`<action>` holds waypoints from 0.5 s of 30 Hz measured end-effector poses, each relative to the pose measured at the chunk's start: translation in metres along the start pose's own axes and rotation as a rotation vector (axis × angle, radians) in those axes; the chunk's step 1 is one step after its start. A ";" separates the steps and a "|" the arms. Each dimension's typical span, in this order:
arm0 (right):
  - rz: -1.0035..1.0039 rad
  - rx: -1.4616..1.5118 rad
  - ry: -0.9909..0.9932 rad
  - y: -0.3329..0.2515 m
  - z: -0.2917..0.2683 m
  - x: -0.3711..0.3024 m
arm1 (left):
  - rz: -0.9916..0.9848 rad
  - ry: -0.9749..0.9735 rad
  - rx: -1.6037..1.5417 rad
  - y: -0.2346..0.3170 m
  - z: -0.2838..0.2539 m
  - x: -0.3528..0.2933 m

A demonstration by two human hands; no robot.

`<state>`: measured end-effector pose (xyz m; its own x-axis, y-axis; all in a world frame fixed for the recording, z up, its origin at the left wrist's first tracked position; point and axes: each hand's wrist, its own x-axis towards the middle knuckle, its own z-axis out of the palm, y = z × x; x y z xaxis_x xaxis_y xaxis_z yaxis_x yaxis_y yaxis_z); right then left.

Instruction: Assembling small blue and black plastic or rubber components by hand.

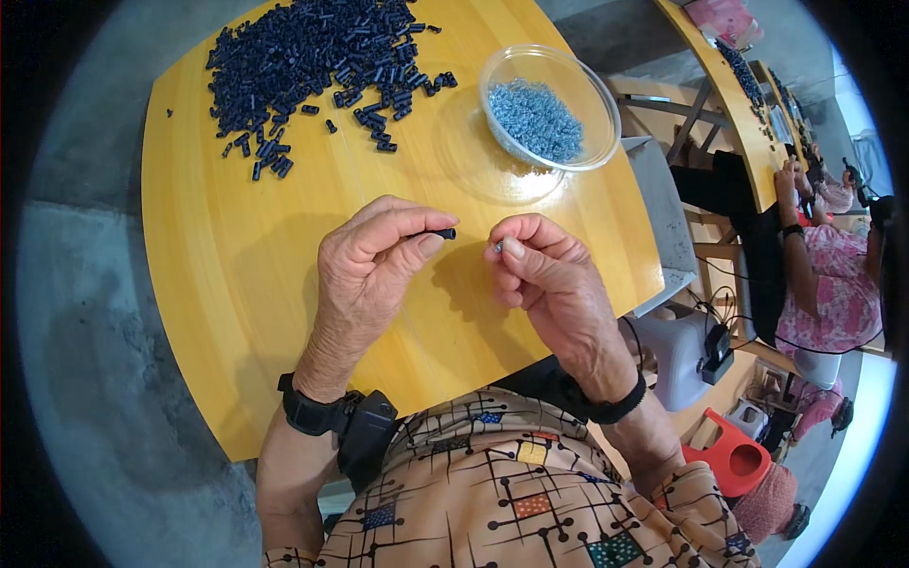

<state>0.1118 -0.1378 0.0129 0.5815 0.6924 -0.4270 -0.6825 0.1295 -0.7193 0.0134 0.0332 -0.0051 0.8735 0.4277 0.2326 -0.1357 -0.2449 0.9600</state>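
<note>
Between the thumb and fingers of my left hand (369, 256) is a short black plastic tube (449, 233), its open end pointing right. A small gap away, my right hand (544, 260) pinches a tiny shiny metal piece (499, 247); its exact shape is too small to make out. Beyond my right hand stands a clear round plastic bowl (606, 142) with many small silvery-blue metal pieces (535, 118) in it. A large heap of black plastic tubes (308, 66) is spread at the far left, with several loose ones along its near edge.
Both hands are above a yellow wooden table (237, 284). A grey tray or bin (658, 208) sits by its right edge. Farther right, another person (824, 275) works at a second table (715, 85) with black parts on it. A red plastic stool (729, 459) stands at lower right.
</note>
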 end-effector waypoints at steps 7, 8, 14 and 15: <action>-0.066 -0.082 0.008 0.001 0.003 0.000 | -0.015 -0.011 -0.024 -0.002 0.001 -0.002; -0.129 -0.154 0.012 0.002 0.003 0.000 | -0.006 -0.005 -0.036 -0.003 0.002 -0.001; -0.265 -0.332 -0.008 -0.002 -0.004 0.002 | -0.005 -0.024 -0.008 0.000 0.001 -0.001; -0.277 -0.357 -0.028 -0.001 -0.004 0.002 | -0.015 -0.027 0.003 0.000 0.001 -0.001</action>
<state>0.1157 -0.1396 0.0104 0.7053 0.6857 -0.1800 -0.3044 0.0637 -0.9504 0.0127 0.0319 -0.0052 0.8876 0.4081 0.2137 -0.1208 -0.2415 0.9628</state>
